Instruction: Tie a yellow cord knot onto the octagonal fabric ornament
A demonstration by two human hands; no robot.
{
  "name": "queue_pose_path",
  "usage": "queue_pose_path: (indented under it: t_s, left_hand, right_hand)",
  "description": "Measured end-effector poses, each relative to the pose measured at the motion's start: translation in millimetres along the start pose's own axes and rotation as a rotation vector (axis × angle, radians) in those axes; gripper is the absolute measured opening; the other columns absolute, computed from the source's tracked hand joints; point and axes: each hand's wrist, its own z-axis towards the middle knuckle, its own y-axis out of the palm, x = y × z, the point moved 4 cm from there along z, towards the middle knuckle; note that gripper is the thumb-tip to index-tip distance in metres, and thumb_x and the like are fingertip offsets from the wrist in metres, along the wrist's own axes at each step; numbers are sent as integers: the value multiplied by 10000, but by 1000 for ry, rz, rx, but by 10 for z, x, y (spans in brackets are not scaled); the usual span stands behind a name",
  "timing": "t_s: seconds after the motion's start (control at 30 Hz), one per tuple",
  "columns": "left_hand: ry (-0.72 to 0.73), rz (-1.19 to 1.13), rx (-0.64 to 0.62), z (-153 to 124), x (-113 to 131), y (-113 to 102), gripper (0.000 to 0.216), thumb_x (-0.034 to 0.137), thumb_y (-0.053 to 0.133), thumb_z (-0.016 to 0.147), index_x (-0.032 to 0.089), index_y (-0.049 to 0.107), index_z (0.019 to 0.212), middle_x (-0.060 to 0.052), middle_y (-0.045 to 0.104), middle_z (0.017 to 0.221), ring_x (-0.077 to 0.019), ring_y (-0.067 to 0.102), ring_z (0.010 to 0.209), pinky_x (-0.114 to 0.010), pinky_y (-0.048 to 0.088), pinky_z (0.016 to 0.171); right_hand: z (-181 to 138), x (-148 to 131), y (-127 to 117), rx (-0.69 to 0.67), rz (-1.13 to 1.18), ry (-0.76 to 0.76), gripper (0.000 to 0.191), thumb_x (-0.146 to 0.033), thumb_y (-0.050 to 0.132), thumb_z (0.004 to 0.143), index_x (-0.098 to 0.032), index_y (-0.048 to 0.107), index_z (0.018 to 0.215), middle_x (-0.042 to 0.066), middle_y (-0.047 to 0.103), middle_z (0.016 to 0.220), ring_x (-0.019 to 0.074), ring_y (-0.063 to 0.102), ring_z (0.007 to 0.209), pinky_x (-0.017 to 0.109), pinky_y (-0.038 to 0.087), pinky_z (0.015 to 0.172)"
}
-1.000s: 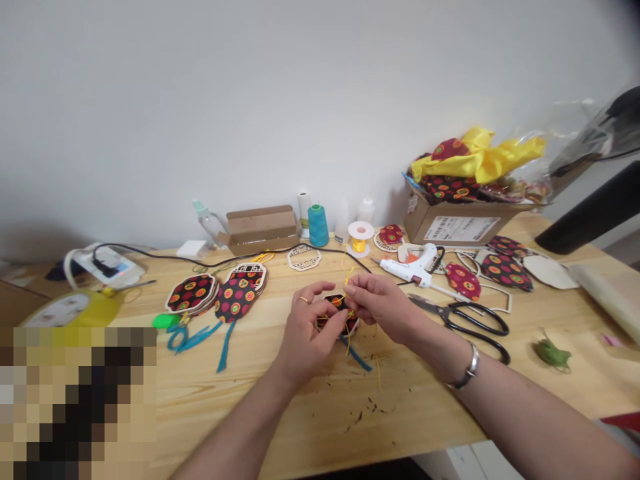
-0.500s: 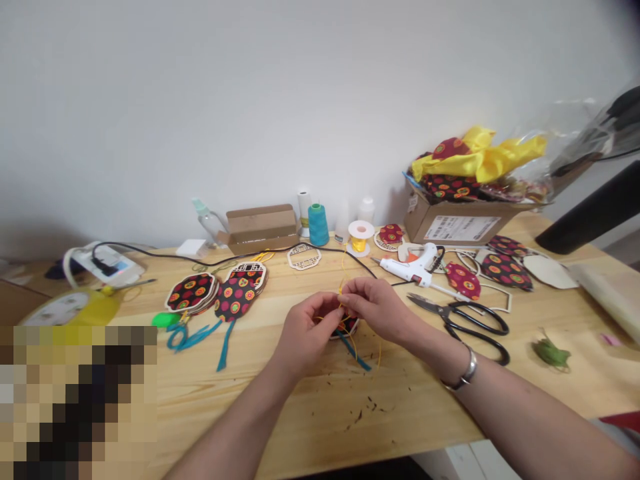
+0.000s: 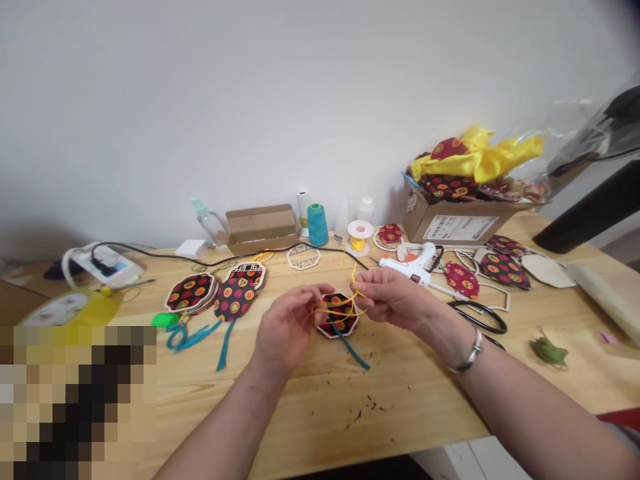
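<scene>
Over the middle of the table, my right hand (image 3: pixel 390 293) pinches a thin yellow cord (image 3: pixel 354 285) between thumb and fingertips. Loops of the cord run left to my left hand (image 3: pixel 290 327), whose curled fingers hold the other side, partly blurred. Beneath the cord, between my hands, lies an octagonal pendant (image 3: pixel 343 323) with dark flowered fabric in a pale wooden frame. A teal ribbon (image 3: pixel 356 351) trails from it toward me. Behind my right hand, a yellow cord spool (image 3: pixel 360 237) stands on the table.
A white glue gun (image 3: pixel 417 267) and black-handled scissors (image 3: pixel 483 317) lie right, the scissors partly hidden. Finished flowered pieces (image 3: pixel 235 293) with teal ribbons sit left. A teal thread cone (image 3: pixel 317 225) and cardboard box (image 3: pixel 455 223) stand behind. A black cable (image 3: pixel 220 259) crosses the back.
My hands have drawn apart, the left moving left and the right moving right with the yellow cord. The pendant between them now shows more fully, and my right hand covers part of the scissors.
</scene>
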Motion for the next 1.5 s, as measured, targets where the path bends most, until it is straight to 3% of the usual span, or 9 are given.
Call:
queue_pose_path:
  t_s: [0.1, 0.17, 0.23, 0.4, 0.57, 0.7, 0.9, 1.1, 1.5]
  left_hand:
    - [283, 77, 338, 3, 77, -143, 119, 241, 565, 703, 182, 636, 777, -20, 606, 956, -124, 539, 869, -219, 417, 720]
    - [387, 158, 407, -15, 85, -147, 179, 225, 593, 700, 206, 623, 875, -1, 602, 975, -117, 526, 943, -219, 394, 813]
    - [363, 178, 305, -18, 44, -80, 196, 233, 593, 719, 199, 608, 912, -11, 613, 950, -128, 552, 919, -255, 400, 843]
    - [-24, 115, -11, -38, -154, 107, 210, 306, 572, 751, 139, 604, 876, -55, 645, 813, -162, 615, 717, -308, 468, 695]
    - [-167, 84, -37, -20, -201, 95, 235, 257, 652, 674, 126, 620, 867, -43, 628, 723, -115, 566, 572, -247, 441, 553]
    - [-243, 64, -111, -9, -237, 82, 201, 252, 650, 675, 114, 634, 821, -29, 594, 702, -28, 418, 454, -155, 263, 407]
    - [-251, 185, -110, -7, -268, 40, 187, 270, 633, 701, 88, 635, 744, -10, 534, 588, -9, 309, 430, -141, 183, 394]
    - [-341, 81, -129, -15, -273, 55, 161, 243, 660, 680, 94, 633, 736, 8, 515, 578, 9, 292, 405, -125, 154, 369]
    - [-365, 65, -117, -6, -276, 52, 177, 234, 706, 635, 90, 624, 698, 0, 526, 567, -1, 361, 424, -119, 155, 361]
  right_hand:
    - [-1, 20, 16, -38, -2, 30, 268, -334, 624, 706, -141, 455, 628, -59, 458, 512, 11, 223, 373, 182, 90, 381]
    - [16, 52, 43, -44, -55, 44, 261, -340, 622, 703, -139, 470, 633, -59, 461, 500, 14, 236, 363, 181, 110, 371]
    - [44, 80, 52, 11, -149, 32, 252, -339, 613, 706, -139, 481, 631, -58, 462, 489, 19, 259, 362, 179, 138, 364]
    - [99, 87, 14, 244, -511, -73, 242, -307, 557, 729, -137, 499, 567, -45, 462, 475, 40, 339, 410, 175, 235, 391]
    - [94, 56, -1, 354, -710, -133, 197, -279, 545, 724, -135, 549, 590, -26, 501, 513, 66, 411, 464, 188, 309, 439]
    - [87, 56, 7, 363, -718, -123, 170, -262, 530, 733, -143, 559, 614, -17, 528, 540, 79, 451, 485, 198, 340, 460]
    - [108, 91, 11, 312, -664, -132, 154, -251, 532, 731, -142, 544, 623, -19, 524, 534, 80, 456, 486, 202, 356, 474]
    - [106, 105, 9, 244, -520, -116, 168, -275, 556, 730, -134, 546, 640, -36, 505, 508, 50, 406, 439, 177, 297, 425]
    - [77, 59, 94, 227, -289, -18, 183, -280, 604, 684, -130, 521, 618, -58, 476, 441, 21, 350, 372, 165, 205, 366]
